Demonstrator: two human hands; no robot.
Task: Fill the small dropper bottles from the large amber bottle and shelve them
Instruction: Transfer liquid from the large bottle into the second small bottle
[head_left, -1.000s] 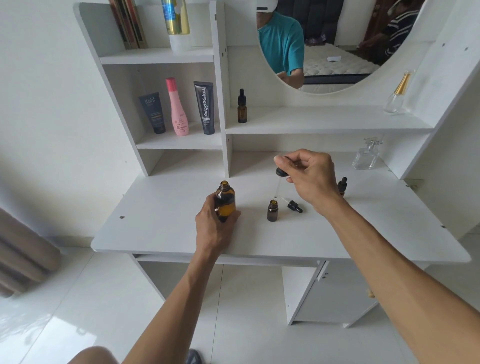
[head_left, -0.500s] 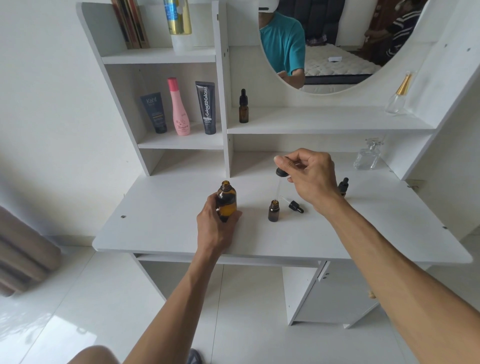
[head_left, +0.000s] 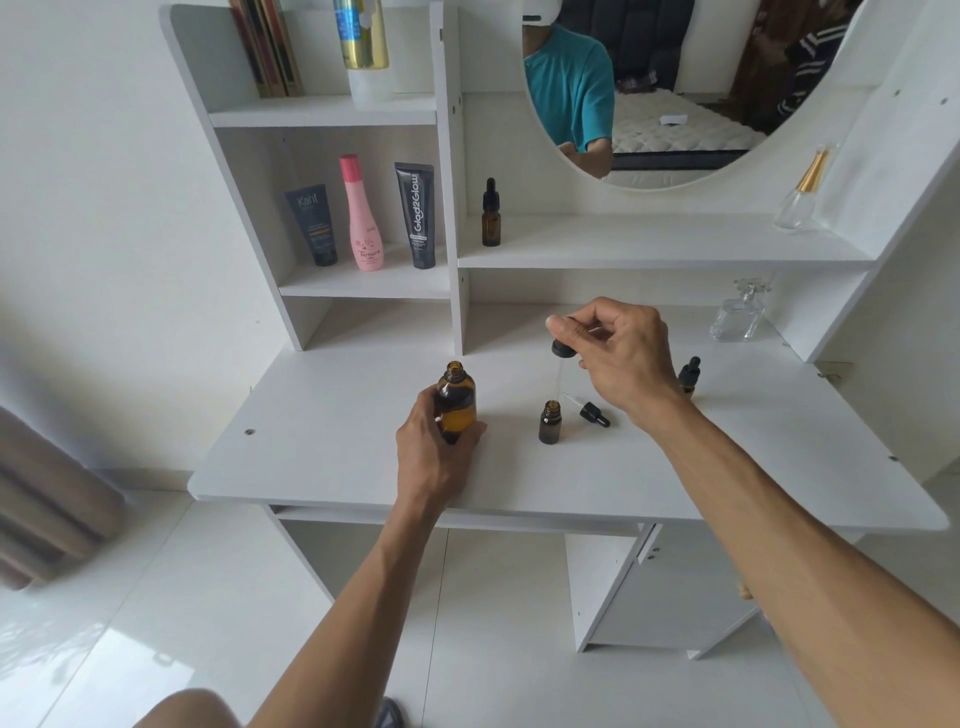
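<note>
The large amber bottle (head_left: 456, 399) stands uncapped on the white desk (head_left: 332, 447), and my left hand (head_left: 436, 452) grips its lower half. My right hand (head_left: 618, 353) pinches a black dropper cap (head_left: 562, 348) whose glass pipette hangs straight down, its tip at the mouth of an open small dropper bottle (head_left: 550, 422). A second dropper cap (head_left: 593, 413) lies on its side beside that bottle. Another small capped dropper bottle (head_left: 689, 373) stands behind my right wrist. One capped dropper bottle (head_left: 491, 214) stands on the shelf (head_left: 649, 244) under the mirror.
On the left shelf stand a dark tube (head_left: 313, 225), a pink bottle (head_left: 360, 214) and a black tube (head_left: 418, 215). Clear perfume bottles stand on the right end of the shelf (head_left: 800, 195) and at the desk's back right (head_left: 740, 312). An upright divider (head_left: 457, 291) separates the shelves.
Hardly anything has moved. My right hand holds the dropper over the small bottle as before, and my left hand stays on the amber bottle.
</note>
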